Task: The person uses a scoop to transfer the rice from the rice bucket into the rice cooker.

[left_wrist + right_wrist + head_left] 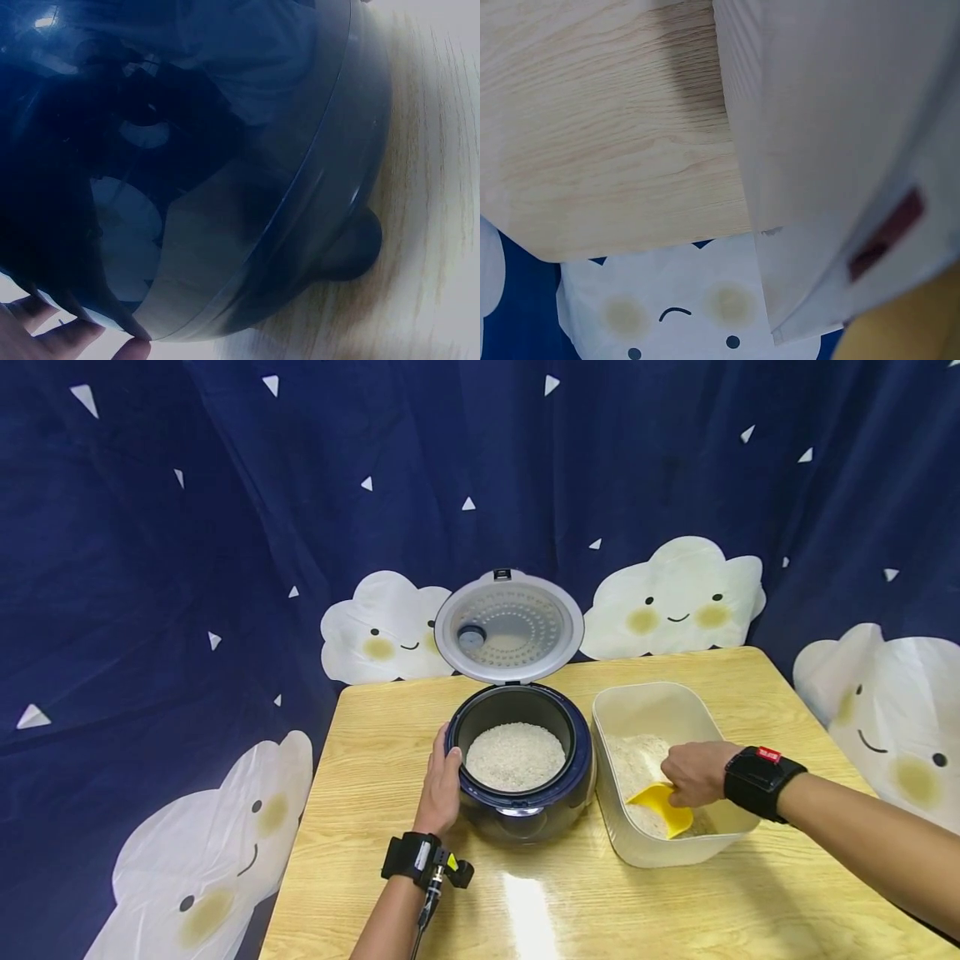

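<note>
The right hand (696, 772) reaches into the white bin (708, 850), its grip curled around the yellow scoop (663, 807). The scoop's long axis runs from the hand down toward the bin's near wall, its open mouth low over the rice (633, 764) inside.

The left hand (440, 785) lies with fingers straight against the left side of the dark blue rice cooker (525, 814), whose lid (510, 627) stands open behind a pot of rice.

Bin and cooker sit just beside each other on the counter (360, 827); bare wood lies at the front and left.

The scoop's handle is hidden inside the hand. The left wrist view is filled by the cooker's shell, with only fingertips (45, 334) showing at the corner.
</note>
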The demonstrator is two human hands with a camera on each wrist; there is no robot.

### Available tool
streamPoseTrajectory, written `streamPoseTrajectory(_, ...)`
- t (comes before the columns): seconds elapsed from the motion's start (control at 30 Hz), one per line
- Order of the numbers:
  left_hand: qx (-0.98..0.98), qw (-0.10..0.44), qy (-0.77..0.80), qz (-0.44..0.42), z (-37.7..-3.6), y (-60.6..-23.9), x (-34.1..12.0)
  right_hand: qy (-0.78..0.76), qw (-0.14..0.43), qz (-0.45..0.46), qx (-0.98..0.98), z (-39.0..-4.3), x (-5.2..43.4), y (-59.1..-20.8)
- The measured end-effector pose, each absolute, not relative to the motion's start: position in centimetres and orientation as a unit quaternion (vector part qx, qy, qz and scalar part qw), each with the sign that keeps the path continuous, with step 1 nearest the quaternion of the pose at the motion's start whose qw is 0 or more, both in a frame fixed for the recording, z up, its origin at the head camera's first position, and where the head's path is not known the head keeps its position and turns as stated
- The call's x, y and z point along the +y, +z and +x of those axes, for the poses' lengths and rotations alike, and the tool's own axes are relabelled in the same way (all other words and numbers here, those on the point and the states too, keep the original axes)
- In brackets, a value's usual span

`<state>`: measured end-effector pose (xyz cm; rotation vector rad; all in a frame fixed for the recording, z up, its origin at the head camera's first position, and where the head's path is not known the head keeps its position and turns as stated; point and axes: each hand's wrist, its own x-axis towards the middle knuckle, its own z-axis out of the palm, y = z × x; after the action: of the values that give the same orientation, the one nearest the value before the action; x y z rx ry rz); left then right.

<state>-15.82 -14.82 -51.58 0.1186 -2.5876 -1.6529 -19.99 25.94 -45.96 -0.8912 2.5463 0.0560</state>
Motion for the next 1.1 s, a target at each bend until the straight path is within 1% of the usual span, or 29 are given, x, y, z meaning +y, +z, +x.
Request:
streamPoseTrajectory(0.27,-0.846,0.037,-0.531,0.034,-15.8,-51.5,-14.7,0.009,0.268,-0.303,0.914,-20.5,25.8,-45.6)
streamPoseTrajectory(0.53,-0.846,0.034,-0.531,0.033,-15.9,-51.7,-14.7,0.0,0.337,-0.267,0.903,-20.7,26.0,-45.1)
streamPoseTrajectory(1.1,-0.843,0.032,-0.536,0.042,-15.8,-51.8,-14.8,-0.026,0.361,-0.255,0.897,-20.5,25.6,-44.1)
